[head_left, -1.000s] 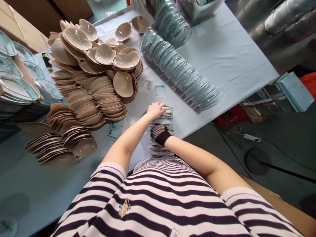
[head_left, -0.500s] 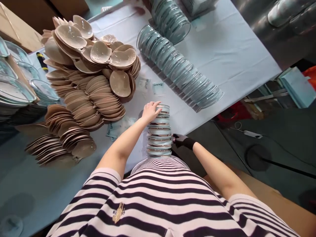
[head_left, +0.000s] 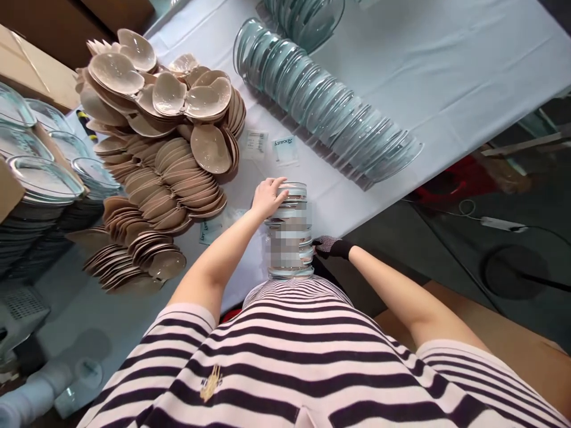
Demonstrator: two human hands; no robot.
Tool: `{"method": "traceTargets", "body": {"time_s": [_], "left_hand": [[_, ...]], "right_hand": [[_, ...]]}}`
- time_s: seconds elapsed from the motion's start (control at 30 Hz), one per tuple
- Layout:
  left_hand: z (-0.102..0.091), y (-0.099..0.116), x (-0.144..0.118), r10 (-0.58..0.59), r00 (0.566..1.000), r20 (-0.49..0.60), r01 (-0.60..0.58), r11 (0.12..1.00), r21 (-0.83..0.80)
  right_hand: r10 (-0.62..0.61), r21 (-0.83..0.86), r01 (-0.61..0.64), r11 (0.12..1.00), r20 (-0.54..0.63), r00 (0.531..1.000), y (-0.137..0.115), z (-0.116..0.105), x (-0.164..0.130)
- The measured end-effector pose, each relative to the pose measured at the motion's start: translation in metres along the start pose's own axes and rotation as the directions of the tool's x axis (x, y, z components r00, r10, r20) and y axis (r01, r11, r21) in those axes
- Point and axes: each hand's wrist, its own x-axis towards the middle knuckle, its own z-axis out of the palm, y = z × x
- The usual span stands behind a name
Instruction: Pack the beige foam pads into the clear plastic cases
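A short row of clear plastic cases with tan contents lies at the table's front edge against my striped shirt; part of it is blurred out. My bare left hand is curved over the far left end of this row, thumb and fingers gripping the cases. At the right side, my right hand, in a dark dotted glove, has its fingers bent against the edges of the near cases. Its fingertips are partly hidden. Left of the row is a large pile of tan adhesive bra cups, nested in stacks.
A long row of clear cases lies diagonally across the white-covered table, with another row behind. Small printed packets lie near my left hand. More clear cases are stacked at far left. A cable hangs at right.
The view has shifted, bringing more of the left side into sight. Both hands stay at the same short row of cases, with little movement along it.
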Motion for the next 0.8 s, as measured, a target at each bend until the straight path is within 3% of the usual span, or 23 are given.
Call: {"method": "traceTargets", "body": {"time_s": [0.1,0.2,0.33,0.47,0.53,0.63,0.8], "left_hand": [[-0.002,0.000,0.001,-0.003,1.000,0.028,0.003,1.000,-0.004],[-0.003,0.001,0.003,0.000,0.999,0.050,0.001,1.000,-0.003],[-0.003,0.005,0.003,-0.016,1.000,0.023,0.016,1.000,-0.016],[-0.003,0.001,0.002,-0.024,1.000,0.010,0.025,0.998,-0.066],[-0.004,-0.003,0.001,-0.028,1.000,0.002,0.028,0.997,-0.075],[-0.004,-0.007,0.002,-0.026,1.000,-0.011,0.025,0.996,-0.082],[-0.004,-0.008,0.002,-0.021,1.000,-0.002,0.021,0.996,-0.086]], "right_hand": [[-0.021,-0.012,0.021,1.000,0.021,1.000,-0.003,0.001,-0.014],[-0.111,-0.092,0.109,0.990,-0.019,0.994,-0.030,0.012,-0.027],[-0.157,-0.313,0.078,0.947,-0.238,0.958,-0.076,0.026,-0.033],[-0.074,-0.306,-0.085,0.948,-0.474,0.877,-0.074,0.012,-0.040],[0.023,-0.287,-0.160,0.944,-0.427,0.904,-0.061,0.005,-0.044],[0.144,-0.320,-0.221,0.922,-0.247,0.958,-0.050,0.006,-0.043],[0.082,-0.296,-0.127,0.947,-0.159,0.984,-0.049,0.017,-0.032]]}}
